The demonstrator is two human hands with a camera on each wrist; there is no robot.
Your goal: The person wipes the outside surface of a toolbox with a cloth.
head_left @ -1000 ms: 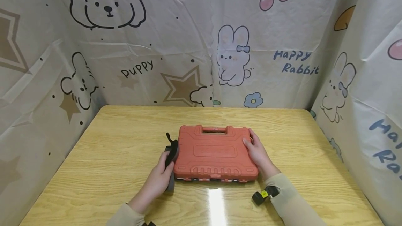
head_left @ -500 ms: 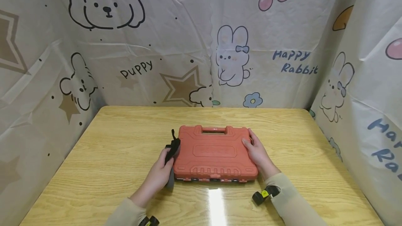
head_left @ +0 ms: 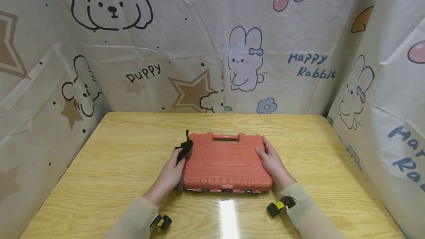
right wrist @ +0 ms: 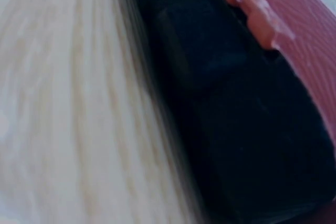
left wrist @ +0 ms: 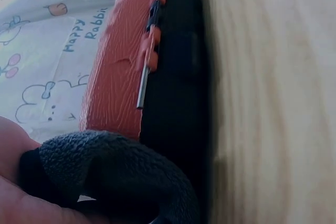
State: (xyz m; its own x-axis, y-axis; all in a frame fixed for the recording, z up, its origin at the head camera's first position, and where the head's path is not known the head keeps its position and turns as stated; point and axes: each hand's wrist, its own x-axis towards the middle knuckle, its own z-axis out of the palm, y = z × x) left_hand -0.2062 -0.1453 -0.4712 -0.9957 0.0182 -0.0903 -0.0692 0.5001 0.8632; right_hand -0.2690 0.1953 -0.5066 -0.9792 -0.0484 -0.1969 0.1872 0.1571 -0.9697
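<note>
A red plastic tool case [head_left: 227,158] with a black lower half lies flat on the table, its lid down. Its handle points away from me and its hinge rod [left wrist: 142,90] faces me. My right hand [head_left: 273,161] grips the case's right edge, thumb on the lid and other fingers down the side. At the left edge, my left hand [head_left: 172,172] holds a dark grey fleecy pad with a black back [head_left: 184,149] and a short cord. In the left wrist view the grey fleece [left wrist: 121,156] bends against the case's corner. The left fingertips are mostly hidden.
The wooden table [head_left: 126,158] extends around the case, with a light reflection in front. A printed cloth [head_left: 192,47] hangs behind and along both sides. A black and yellow camera sits on each wrist.
My left hand has slid away from me along the case's left side, carrying the grey pad, whose cord now stands more upright. The case and right hand have stayed in place.
</note>
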